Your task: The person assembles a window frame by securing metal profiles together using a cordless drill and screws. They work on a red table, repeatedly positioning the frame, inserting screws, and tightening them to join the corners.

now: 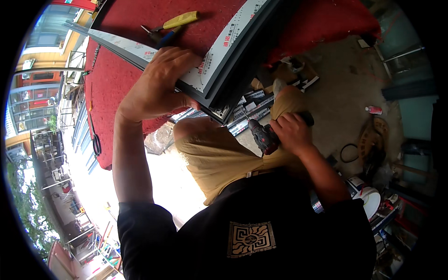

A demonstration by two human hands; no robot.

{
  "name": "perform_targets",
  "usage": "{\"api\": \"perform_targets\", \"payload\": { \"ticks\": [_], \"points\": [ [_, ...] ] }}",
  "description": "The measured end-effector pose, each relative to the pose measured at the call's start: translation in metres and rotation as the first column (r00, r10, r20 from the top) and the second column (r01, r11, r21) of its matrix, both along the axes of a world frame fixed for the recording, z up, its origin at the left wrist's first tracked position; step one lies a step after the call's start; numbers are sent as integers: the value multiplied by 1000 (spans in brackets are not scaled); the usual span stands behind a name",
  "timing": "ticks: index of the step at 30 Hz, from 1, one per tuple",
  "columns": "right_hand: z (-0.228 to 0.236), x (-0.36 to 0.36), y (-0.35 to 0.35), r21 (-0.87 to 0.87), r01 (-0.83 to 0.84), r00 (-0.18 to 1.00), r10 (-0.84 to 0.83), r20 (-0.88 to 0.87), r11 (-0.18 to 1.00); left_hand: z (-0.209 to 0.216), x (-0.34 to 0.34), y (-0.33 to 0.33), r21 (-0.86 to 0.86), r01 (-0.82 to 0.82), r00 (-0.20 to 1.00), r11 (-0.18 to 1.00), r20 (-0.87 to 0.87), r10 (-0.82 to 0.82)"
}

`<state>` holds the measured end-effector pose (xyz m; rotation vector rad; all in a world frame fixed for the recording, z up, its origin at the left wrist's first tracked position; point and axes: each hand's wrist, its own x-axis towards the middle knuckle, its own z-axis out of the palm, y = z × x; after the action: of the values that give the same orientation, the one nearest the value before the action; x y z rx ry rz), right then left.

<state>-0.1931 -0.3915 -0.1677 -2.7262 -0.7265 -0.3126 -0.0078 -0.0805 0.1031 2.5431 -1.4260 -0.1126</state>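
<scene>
- Black shirt (280, 224): yours, soft cloth, a pale square emblem on the front.
- Left hand (161, 84): yours, clasped over a frame member near the corner, fingers across the upper face, thumb tucked below the edge.
- Frame (233, 53): dark grey, apparently metal, straight hollow-looking profiles meeting at an angle; lies on the red cover, its near corner overhanging toward your lap. It should handle stiff and awkwardly long, moderately heavy. Your best hold is likely both sides of a profile, close to the corner; mind hard edges.
- Protective film (227, 39): white, printed, smooth; probably slippery under your fingers, easily scuffed.
- Right hand (291, 135): yours, curled about the drill's grip; you cannot tell from here whether a finger covers the trigger.
- Drill (263, 137): dark with red accents, compact, chuck aimed toward the frame's corner; likely dense and rear-weighted, best held by the grip.
- Trousers (219, 156): tan, creased cloth, below the drill.
- Red cover (112, 102): matt, fabric-like, rough enough perhaps to resist sliding.
- Hand tool (181, 20): yellow handle, metal tip, lying inside the frame's angle.
- Printed strips (254, 107): black and white, long, stacked low beyond your knees.
- Bottle (374, 110): small, pink-labelled, on grey floor (343, 88).
</scene>
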Motion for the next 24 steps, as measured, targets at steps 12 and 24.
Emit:
{"api": "perform_targets", "payload": {
  "ticks": [12, 24],
  "points": [
    [-6, -4, 3, -23, 18, 999, -17, 48, 1000, -5, 0, 5, -42, 61, 998, 997, 38, -60],
    [-10, 1, 4, -7, 24, 997, -23, 78, 1000, 2, -4, 7, -12, -36, 999, 999, 7, 37]
  ]
}}
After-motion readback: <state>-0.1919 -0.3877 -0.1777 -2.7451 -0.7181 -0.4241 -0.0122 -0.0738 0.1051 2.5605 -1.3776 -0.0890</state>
